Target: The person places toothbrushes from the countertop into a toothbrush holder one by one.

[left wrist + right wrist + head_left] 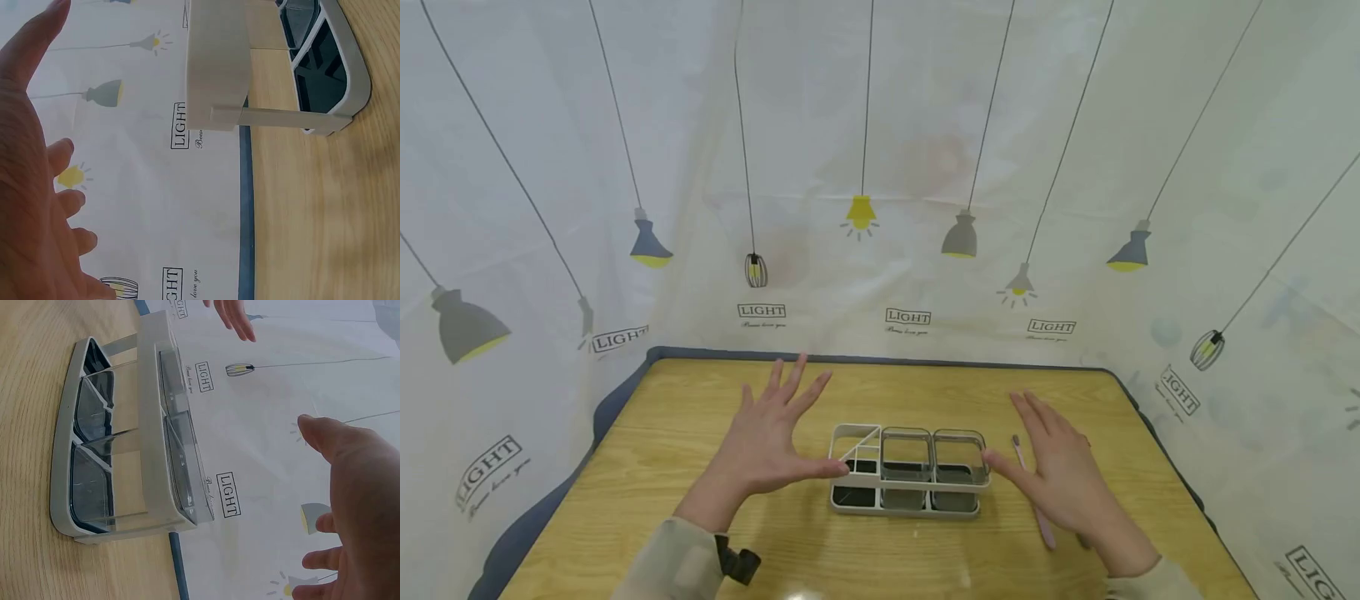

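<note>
A white toothbrush holder (865, 481) stands on the table between the two hands, with two clear cups (906, 472) side by side in its middle and right slots. Its left section has small white dividers. To the left, the left hand (763, 442) is raised with fingers spread, its thumb overlapping the holder's left end in the head view. On the other side, the right hand (1060, 471) has its fingers extended and its thumb beside the right cup (958, 475). Both wrist views show a gap between hand and holder. A pinkish toothbrush (1044, 532) lies partly hidden under the right hand.
The wooden table (820, 554) has a dark blue edge (880, 362). A white sheet (805, 125) printed with hanging lamps rises around its back and sides. A small dark end of something (1083, 542) shows beside the right wrist.
</note>
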A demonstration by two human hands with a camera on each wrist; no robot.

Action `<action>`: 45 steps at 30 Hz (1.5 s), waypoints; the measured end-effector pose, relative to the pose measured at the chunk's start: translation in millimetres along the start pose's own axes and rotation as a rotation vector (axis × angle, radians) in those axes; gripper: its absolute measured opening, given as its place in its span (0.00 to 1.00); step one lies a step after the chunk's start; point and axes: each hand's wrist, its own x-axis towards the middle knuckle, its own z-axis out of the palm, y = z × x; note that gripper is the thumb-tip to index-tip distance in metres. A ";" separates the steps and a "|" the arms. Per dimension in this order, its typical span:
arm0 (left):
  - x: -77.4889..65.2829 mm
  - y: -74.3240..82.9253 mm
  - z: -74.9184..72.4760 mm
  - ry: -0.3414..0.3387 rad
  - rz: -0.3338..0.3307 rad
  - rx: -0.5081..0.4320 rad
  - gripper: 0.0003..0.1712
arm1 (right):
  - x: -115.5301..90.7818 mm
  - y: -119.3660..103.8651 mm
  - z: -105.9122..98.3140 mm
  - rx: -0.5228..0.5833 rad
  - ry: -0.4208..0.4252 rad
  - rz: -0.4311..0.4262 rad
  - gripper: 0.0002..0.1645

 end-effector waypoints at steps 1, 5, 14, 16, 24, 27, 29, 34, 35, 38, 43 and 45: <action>0.4 -0.4 0.8 0.000 0.003 -0.011 0.75 | -0.1 1.2 -0.2 0.014 0.001 0.003 0.52; 2.3 -1.7 4.2 0.001 0.015 -0.070 0.75 | 0.2 4.9 -1.8 0.060 -0.013 0.030 0.52; 5.8 -4.8 15.3 -0.015 0.019 -0.203 0.76 | 1.9 11.1 -1.0 0.159 -0.029 0.065 0.51; 6.0 -6.0 18.2 -0.012 0.027 -0.227 0.76 | 2.2 12.5 -0.5 0.182 -0.034 0.074 0.51; 7.0 -11.6 31.3 -0.054 0.028 -0.442 0.80 | 3.6 19.1 -0.3 0.256 -0.069 0.158 0.51; 6.3 -13.8 35.8 -0.070 0.020 -0.491 0.80 | 3.9 22.0 1.1 0.261 -0.073 0.179 0.50; 5.7 -15.7 38.7 -0.075 0.014 -0.517 0.79 | 4.2 24.5 2.9 0.266 -0.075 0.187 0.50; 5.7 -19.9 47.2 -0.083 0.004 -0.582 0.79 | 4.6 30.4 7.7 0.275 -0.087 0.215 0.51; 6.2 -20.4 49.2 -0.086 0.002 -0.597 0.79 | 4.5 31.4 8.6 0.277 -0.089 0.220 0.51; 8.3 -22.2 55.3 -0.092 0.012 -0.652 0.80 | 5.0 34.5 12.0 0.298 -0.091 0.236 0.52; 10.8 -25.0 64.8 -0.096 0.027 -0.715 0.81 | 4.5 42.8 22.1 0.337 -0.096 0.271 0.55; 11.2 -25.8 67.9 -0.102 0.024 -0.724 0.81 | 4.1 46.2 26.1 0.343 -0.105 0.285 0.55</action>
